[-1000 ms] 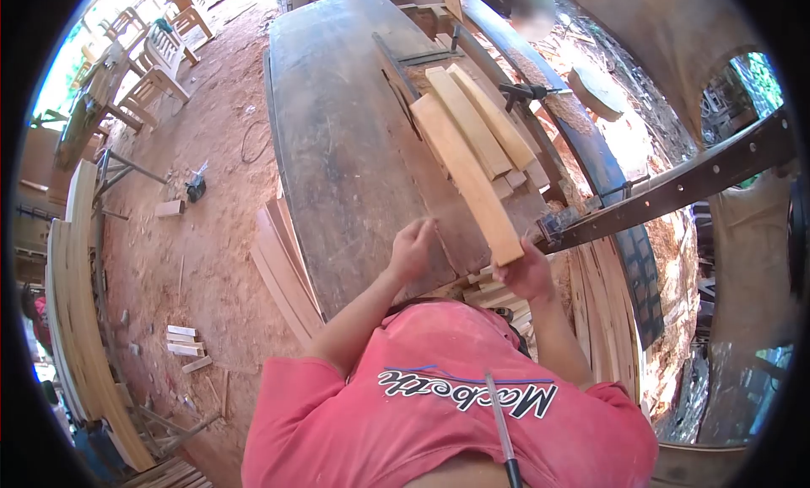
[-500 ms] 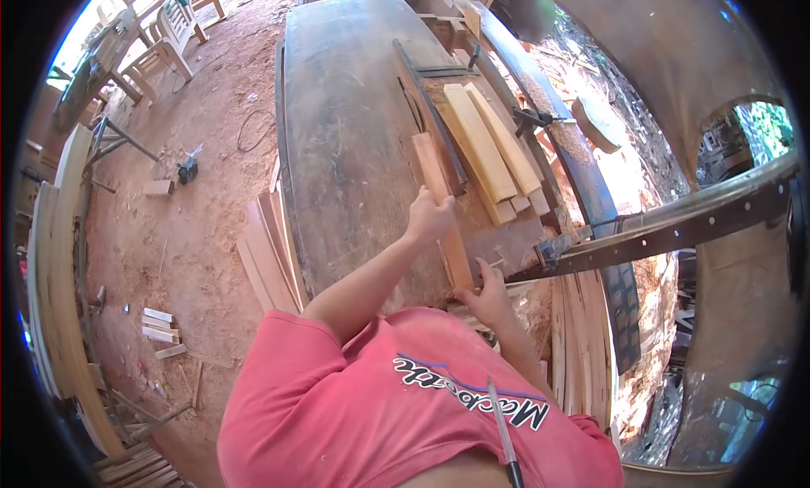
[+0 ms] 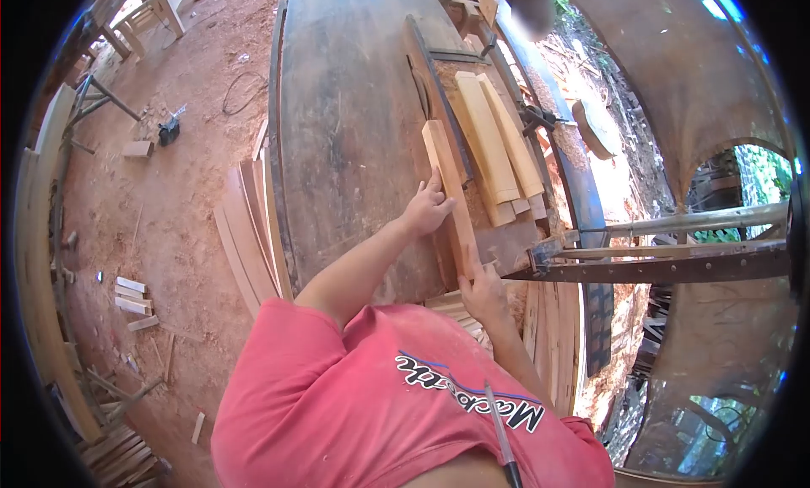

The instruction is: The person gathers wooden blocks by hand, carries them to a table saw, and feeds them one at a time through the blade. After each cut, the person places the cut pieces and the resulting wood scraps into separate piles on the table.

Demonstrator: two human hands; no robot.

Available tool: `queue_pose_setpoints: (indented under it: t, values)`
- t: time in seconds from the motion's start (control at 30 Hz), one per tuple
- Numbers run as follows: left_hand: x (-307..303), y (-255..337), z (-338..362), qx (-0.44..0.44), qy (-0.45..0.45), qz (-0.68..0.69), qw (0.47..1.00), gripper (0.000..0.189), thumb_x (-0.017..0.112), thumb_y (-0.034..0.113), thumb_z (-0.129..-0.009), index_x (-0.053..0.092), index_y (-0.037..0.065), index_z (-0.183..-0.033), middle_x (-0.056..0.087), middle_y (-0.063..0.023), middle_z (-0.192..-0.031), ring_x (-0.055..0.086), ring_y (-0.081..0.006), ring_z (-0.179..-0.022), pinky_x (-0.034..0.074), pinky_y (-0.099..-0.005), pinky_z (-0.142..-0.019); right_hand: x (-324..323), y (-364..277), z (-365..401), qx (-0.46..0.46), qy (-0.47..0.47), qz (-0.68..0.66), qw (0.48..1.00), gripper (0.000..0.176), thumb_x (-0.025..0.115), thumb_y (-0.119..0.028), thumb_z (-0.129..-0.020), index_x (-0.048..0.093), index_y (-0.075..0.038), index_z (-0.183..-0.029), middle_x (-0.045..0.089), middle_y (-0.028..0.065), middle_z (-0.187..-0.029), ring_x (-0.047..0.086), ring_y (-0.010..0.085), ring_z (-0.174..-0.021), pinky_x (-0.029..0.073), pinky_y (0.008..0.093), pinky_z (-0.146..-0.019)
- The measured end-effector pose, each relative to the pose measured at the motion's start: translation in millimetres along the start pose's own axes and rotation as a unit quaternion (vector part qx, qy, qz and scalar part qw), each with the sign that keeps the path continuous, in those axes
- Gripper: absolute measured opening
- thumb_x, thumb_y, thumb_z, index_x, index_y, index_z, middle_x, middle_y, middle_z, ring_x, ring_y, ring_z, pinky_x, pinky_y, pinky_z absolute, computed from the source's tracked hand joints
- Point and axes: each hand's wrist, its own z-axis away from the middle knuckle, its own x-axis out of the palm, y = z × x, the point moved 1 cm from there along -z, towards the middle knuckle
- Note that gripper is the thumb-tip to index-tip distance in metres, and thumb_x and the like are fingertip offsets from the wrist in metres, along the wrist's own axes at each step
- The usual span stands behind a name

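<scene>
A narrow wooden board [image 3: 449,172] lies lengthwise in front of me on the dark workbench [image 3: 346,108], beside a raised dark rail [image 3: 434,79]. My left hand [image 3: 429,210] grips the board's left side near its middle, with a finger stretched along it. At the near end, my right hand [image 3: 485,292] is closed on the board, its index finger lying on the top face. The undersides of both hands are hidden. To the right of the rail, several pale planks [image 3: 489,142] are stacked.
More boards [image 3: 245,226] lean against the bench's left side, and long strips [image 3: 553,336] stand at its right. A metal beam [image 3: 675,264] juts out rightward. Small offcuts [image 3: 133,298] lie on the dusty floor. A pen [image 3: 499,420] hangs at my shirt.
The board has turned to show a paler face. My left hand has slid slightly nearer with its finger extended; my right hand has closed on the near end. The view has shifted.
</scene>
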Motion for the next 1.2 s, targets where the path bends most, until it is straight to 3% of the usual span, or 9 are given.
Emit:
queue_pose_setpoints:
  t: [0.07, 0.2, 0.27, 0.4, 0.67, 0.97, 1.2]
  values:
    - [0, 3, 0, 0.024, -0.010, -0.010, 1.000, 0.048, 0.055, 0.033, -0.096, 0.062, -0.007, -0.070, 0.007, -0.0231, -0.160, 0.026, -0.0477, -0.141, 0.015, -0.0485, -0.119, -5, -5, -4, 0.015, -0.027, 0.012, 0.999, 0.074, 0.062, -0.024, -0.087, 0.028, -0.015, -0.153, 0.056, 0.0293, -0.097, 0.058, 0.0480, -0.091, 0.047, 0.0539, -0.082]
    - [3, 0, 0, 0.044, 0.008, -0.002, 0.999, 0.048, 0.055, 0.032, -0.096, 0.061, -0.007, -0.069, 0.004, -0.0223, -0.161, 0.023, -0.0481, -0.142, 0.014, -0.0466, -0.120, -12, -13, -8, 0.044, -0.060, 0.030, 0.997, 0.076, 0.061, -0.025, -0.088, 0.025, -0.015, -0.154, 0.058, 0.0286, -0.097, 0.058, 0.0475, -0.092, 0.047, 0.0534, -0.083]
    - [-1, 4, -1, 0.015, 0.011, 0.097, 0.995, 0.047, 0.055, 0.030, -0.096, 0.061, -0.008, -0.069, 0.004, -0.0227, -0.161, 0.021, -0.0482, -0.142, 0.013, -0.0452, -0.120, -10, -10, -8, 0.030, -0.050, 0.040, 0.998, 0.074, 0.061, -0.026, -0.088, 0.027, -0.015, -0.153, 0.058, 0.0281, -0.095, 0.059, 0.0467, -0.089, 0.048, 0.0534, -0.080]
    - [-3, 0, -9, 0.034, 0.011, 0.050, 0.998, 0.047, 0.054, 0.027, -0.096, 0.060, -0.010, -0.069, 0.004, -0.0223, -0.161, 0.020, -0.0458, -0.144, 0.014, -0.0440, -0.120, -7, -10, -8, 0.026, -0.045, 0.051, 0.997, 0.073, 0.061, -0.026, -0.088, 0.029, -0.014, -0.153, 0.058, 0.0267, -0.091, 0.059, 0.0454, -0.086, 0.048, 0.0537, -0.077]
    - [-7, 7, -16, 0.041, 0.000, 0.003, 0.999, 0.039, 0.052, 0.021, -0.093, 0.064, -0.011, -0.075, 0.002, -0.0367, -0.154, 0.017, -0.0459, -0.144, 0.014, -0.0472, -0.120, -8, -12, -22, 0.037, -0.060, 0.041, 0.997, 0.073, 0.061, -0.024, -0.088, 0.029, -0.013, -0.153, 0.059, 0.0260, -0.091, 0.060, 0.0450, -0.086, 0.048, 0.0523, -0.078]
    - [-9, 1, -30, 0.048, 0.016, -0.014, 0.999, 0.035, 0.052, 0.019, -0.092, 0.069, -0.011, -0.087, 0.006, -0.0407, -0.152, 0.020, -0.0492, -0.142, 0.016, -0.0467, -0.120, -11, -15, -38, 0.026, -0.064, 0.048, 0.996, 0.070, 0.060, -0.026, -0.089, 0.031, -0.012, -0.151, 0.061, 0.0252, -0.088, 0.061, 0.0453, -0.084, 0.048, 0.0536, -0.078]
    - [-14, 1, -38, 0.044, 0.019, -0.039, 0.998, 0.034, 0.053, 0.019, -0.092, 0.071, -0.009, -0.087, 0.008, -0.0415, -0.151, 0.021, -0.0485, -0.142, 0.019, -0.0491, -0.119, -18, -25, -49, 0.049, -0.093, 0.039, 0.994, 0.071, 0.060, -0.027, -0.089, 0.030, -0.010, -0.151, 0.061, 0.0258, -0.090, 0.060, 0.0451, -0.087, 0.048, 0.0528, -0.081]
